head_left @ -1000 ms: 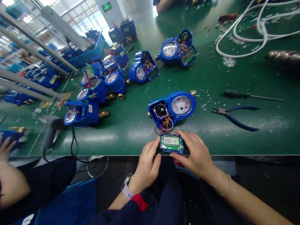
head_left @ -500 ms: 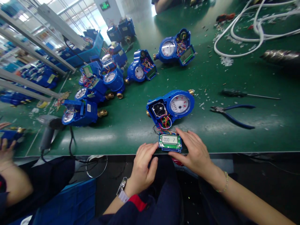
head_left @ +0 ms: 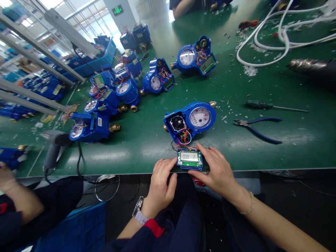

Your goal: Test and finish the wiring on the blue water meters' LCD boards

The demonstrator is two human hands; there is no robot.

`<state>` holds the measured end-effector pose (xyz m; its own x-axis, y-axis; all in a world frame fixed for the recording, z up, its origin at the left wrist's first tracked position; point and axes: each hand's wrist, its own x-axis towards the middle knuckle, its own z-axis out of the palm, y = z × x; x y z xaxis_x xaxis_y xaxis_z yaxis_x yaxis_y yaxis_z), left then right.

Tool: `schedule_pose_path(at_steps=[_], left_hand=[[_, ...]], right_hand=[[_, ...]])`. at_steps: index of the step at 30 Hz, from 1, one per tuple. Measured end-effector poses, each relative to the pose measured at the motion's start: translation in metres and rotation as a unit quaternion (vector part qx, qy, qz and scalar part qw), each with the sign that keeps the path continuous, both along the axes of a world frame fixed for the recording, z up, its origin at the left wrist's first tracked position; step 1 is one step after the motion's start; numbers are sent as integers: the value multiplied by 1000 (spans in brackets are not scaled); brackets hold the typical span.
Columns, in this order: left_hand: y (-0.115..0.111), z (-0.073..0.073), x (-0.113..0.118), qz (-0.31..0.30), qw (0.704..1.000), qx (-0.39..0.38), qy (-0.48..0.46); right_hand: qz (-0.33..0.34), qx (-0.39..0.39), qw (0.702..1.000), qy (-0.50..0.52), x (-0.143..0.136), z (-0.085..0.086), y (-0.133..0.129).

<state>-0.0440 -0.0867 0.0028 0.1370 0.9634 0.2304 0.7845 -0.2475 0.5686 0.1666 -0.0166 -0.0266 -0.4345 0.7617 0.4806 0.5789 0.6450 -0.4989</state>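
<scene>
An LCD display board (head_left: 189,159) in a blue frame lies at the table's front edge, its screen showing digits. Thin coloured wires join it to an opened blue water meter (head_left: 189,120) just behind, with a round white dial. My right hand (head_left: 216,166) has its thumb at the board's front edge and its index finger at the back right corner, gripping that end. My left hand (head_left: 162,182) rests at the table edge with fingers stretched out; a fingertip reaches the board's left side and the thumb stands apart.
Cutting pliers (head_left: 257,129) and a screwdriver (head_left: 275,105) lie to the right, below a white cable (head_left: 238,52) and a dark tool with a metal nozzle (head_left: 306,65). More blue meters (head_left: 157,78) stand behind and left. A grey heat gun (head_left: 54,147) and a co-worker's arm (head_left: 23,199) are at left.
The view has shifted slightly. My hands and the display board hold nearly the same position. At the far left, the co-worker's hand has moved partly out of view.
</scene>
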Motion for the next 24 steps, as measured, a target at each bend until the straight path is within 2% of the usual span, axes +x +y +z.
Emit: schedule_pose_path(at_steps=[6,11,15,21,24], left_hand=[[3,1,-4,20,999,41,21],[13,3,-4,12,996,38,80],[11,3,-5,4,994,48,95],[3,0,-22,7,989,150,18],[8,-2,-36,29,988,150,-25]], right_hand=[[3,-1,1000,-6,0,1,0],[3,0,1000,-6,0,0,0],[2,4,1000,-7,0,0,0],[-1,3,1000,-8,0,0,0],[-5,8,1000,-8,0,1,0]])
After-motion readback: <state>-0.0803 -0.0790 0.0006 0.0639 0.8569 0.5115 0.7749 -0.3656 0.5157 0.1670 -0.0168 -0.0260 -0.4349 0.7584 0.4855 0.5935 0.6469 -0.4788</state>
